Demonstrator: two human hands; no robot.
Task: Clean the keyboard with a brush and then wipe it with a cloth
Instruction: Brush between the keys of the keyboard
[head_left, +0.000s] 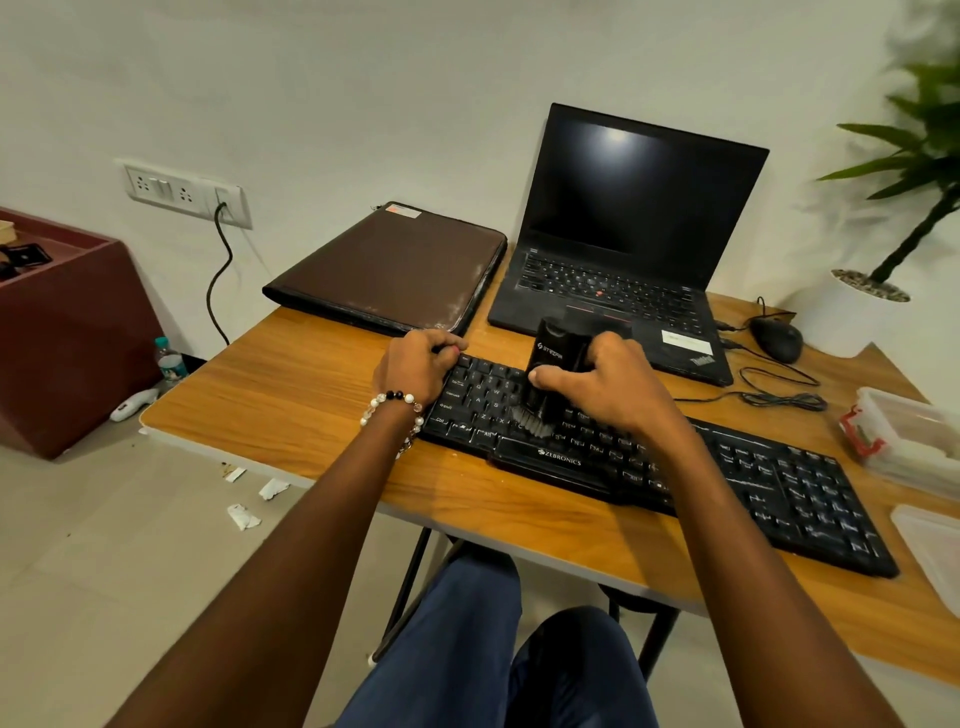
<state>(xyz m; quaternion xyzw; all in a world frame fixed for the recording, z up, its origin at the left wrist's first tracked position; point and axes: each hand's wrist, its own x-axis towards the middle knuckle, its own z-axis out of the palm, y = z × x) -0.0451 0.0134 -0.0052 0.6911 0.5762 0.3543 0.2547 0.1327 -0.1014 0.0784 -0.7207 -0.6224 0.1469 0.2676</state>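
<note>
Gripping the black brush in our right hand, we hold it upright with the thumb across its front and the fingers wrapped behind, its grey bristles pressed onto the left-hand letter keys of the black keyboard. Our left hand is curled closed over the keyboard's far left corner, knuckles up, a beaded bracelet at the wrist. The keyboard lies slanted across the wooden table, its right-hand keys streaked with pale dust.

Behind it, touching its far edge or nearly so, an open black laptop sits with a dark screen; a brown case lies flat just beside the laptop on the left. A black mouse with its coiled cable rests to the right, near a clear plastic box at the table's edge. A potted plant stands in the far right corner. On the white wall, a socket strip holds one plugged cable. Paper scraps lie on the floor below.
</note>
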